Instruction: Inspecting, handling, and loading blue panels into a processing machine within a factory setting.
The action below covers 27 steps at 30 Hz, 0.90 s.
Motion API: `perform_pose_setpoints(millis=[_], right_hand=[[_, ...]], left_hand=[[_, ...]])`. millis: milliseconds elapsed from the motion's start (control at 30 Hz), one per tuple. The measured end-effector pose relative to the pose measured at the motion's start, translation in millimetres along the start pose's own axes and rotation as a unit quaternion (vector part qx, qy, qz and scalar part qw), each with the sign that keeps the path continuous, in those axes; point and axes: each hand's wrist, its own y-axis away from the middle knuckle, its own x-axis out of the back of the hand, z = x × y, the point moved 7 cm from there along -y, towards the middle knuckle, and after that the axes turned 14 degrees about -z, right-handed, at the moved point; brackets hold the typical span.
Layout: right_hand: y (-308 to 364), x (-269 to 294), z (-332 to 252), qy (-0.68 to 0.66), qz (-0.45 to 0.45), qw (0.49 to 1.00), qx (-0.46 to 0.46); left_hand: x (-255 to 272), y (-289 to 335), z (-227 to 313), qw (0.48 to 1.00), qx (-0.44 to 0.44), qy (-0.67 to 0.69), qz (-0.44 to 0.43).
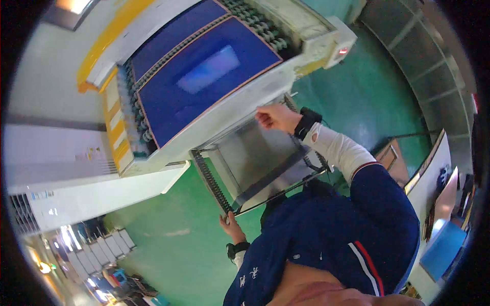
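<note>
A grey metal tray [255, 158] with a thin dark rim sticks out from under a large white machine [240, 99]. My right hand [275, 117] has its fingers curled on the tray's far edge, right at the machine's lower lip. My left hand [232, 225] grips the tray's near corner from below. Both wrists wear black bands, and a white sleeve covers my right forearm. The machine's top carries a dark blue flat panel [204, 76] bordered by rows of small rollers [255, 23].
Green floor [173, 234] lies under the tray and around the machine. A yellow rail [109, 35] runs along the machine's far side. A white cabinet [76, 178] stands at the left. Desks with boards and a blue item [444, 245] are at the right.
</note>
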Motion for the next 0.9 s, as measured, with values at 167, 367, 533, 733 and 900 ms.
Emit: perform_pose_setpoints(millis=[167, 367, 533, 733, 900], right_hand=[[99, 162, -60, -0.089, 0.101, 0.975, 0.177], [181, 332, -101, -0.129, 0.264, 0.914, 0.279], [198, 380, -112, -0.199, 0.329, 0.861, 0.332], [175, 383, -72, -0.236, 0.302, 0.871, 0.306], [170, 396, -63, 0.333, 0.322, 0.814, 0.351]], left_hand=[[-15, 4, 3, 0.993, 0.092, 0.025, 0.071], [-44, 19, -4, 0.985, 0.116, 0.060, 0.111], [-66, 40, -6, 0.992, 0.055, 0.083, 0.071], [-94, 62, -29, 0.992, 0.125, 0.002, 0.029], [-278, 70, 30, 0.927, 0.069, -0.229, -0.288]])
